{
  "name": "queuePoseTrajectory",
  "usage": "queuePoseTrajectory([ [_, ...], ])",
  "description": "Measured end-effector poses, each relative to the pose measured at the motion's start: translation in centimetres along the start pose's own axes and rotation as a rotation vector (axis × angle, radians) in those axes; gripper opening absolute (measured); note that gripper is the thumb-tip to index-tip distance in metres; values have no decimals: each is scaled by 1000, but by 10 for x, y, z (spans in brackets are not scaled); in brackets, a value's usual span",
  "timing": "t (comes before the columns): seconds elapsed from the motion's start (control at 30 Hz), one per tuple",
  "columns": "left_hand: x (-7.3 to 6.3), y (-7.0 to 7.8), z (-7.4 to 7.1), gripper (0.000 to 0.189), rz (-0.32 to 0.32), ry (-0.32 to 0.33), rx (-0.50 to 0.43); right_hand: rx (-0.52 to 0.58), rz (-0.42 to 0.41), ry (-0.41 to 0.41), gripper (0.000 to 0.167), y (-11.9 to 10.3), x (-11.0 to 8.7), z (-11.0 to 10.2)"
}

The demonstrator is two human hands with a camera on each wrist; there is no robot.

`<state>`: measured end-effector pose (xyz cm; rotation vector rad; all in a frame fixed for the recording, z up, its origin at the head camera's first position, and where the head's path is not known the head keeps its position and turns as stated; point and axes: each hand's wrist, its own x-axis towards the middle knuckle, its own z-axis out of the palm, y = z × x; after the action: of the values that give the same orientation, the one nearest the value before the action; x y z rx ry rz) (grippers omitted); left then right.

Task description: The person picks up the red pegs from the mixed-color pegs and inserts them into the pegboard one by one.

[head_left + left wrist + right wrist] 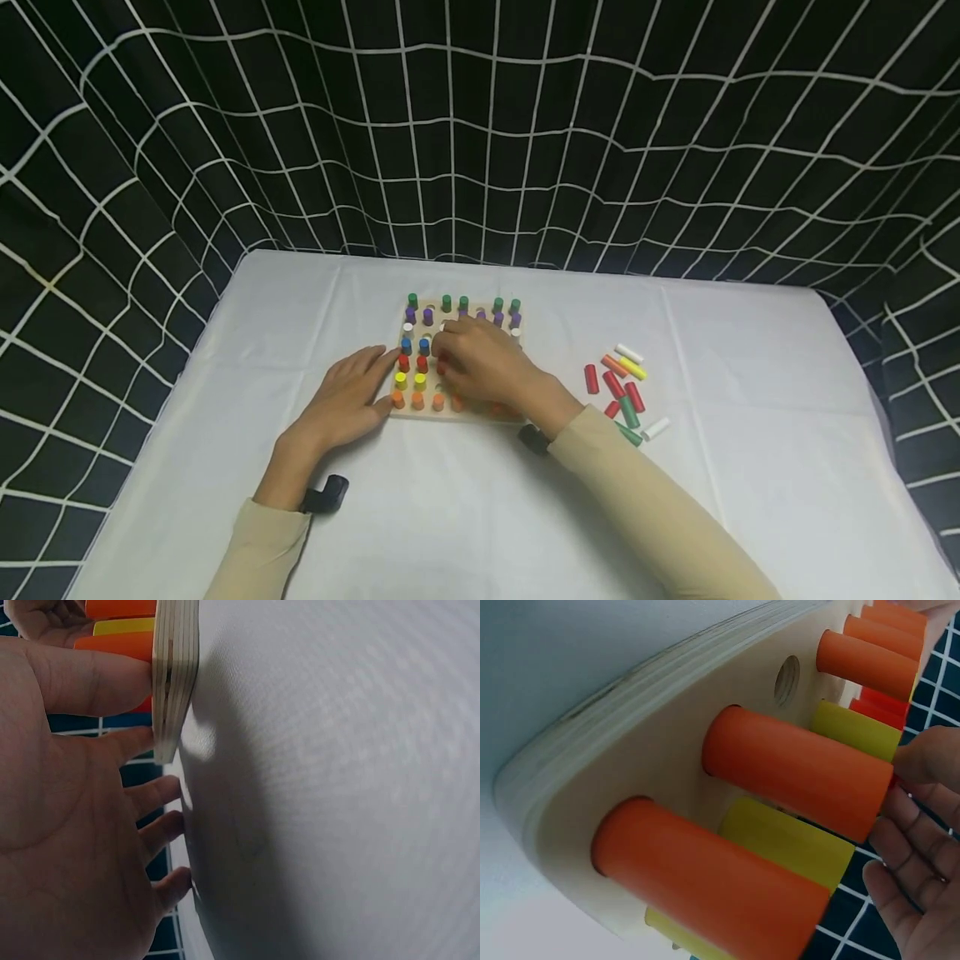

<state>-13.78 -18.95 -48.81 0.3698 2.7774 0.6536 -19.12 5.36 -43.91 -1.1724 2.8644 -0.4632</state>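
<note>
A wooden pegboard (450,415) lies on the cloth, with upright pegs in rows of green, purple, white, blue, red, yellow and orange. My left hand (347,402) rests at its left side, fingers spread; in the left wrist view the thumb touches the board's edge (176,682). Over the middle of the board, my right hand (480,360) pinches a red peg (442,367) at the red row, largely hidden by the fingers. The right wrist view shows thumb and fingers (930,754) behind orange pegs (802,769), near an unfilled hole in the orange row.
Right of the board lie loose pegs: several red ones (592,379), green ones (628,412), white ones (656,429), a yellow one (632,368) and an orange one (614,365). White cloth (750,467) covers the table. Dark, white-gridded curtains (480,150) surround it.
</note>
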Motion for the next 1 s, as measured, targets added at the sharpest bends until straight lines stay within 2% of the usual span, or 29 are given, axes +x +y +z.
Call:
queuePoseTrajectory([
  [0.47, -1, 3, 0, 74, -3, 2, 4, -6, 34, 14, 19, 5, -19, -11],
  [0.8, -1, 6, 2, 75, -17, -15, -4, -8, 111, 34, 19, 17, -52, -27],
  [1.0, -1, 6, 2, 75, -13, 0, 3, -26, 129, 64, 20, 28, -73, -29],
])
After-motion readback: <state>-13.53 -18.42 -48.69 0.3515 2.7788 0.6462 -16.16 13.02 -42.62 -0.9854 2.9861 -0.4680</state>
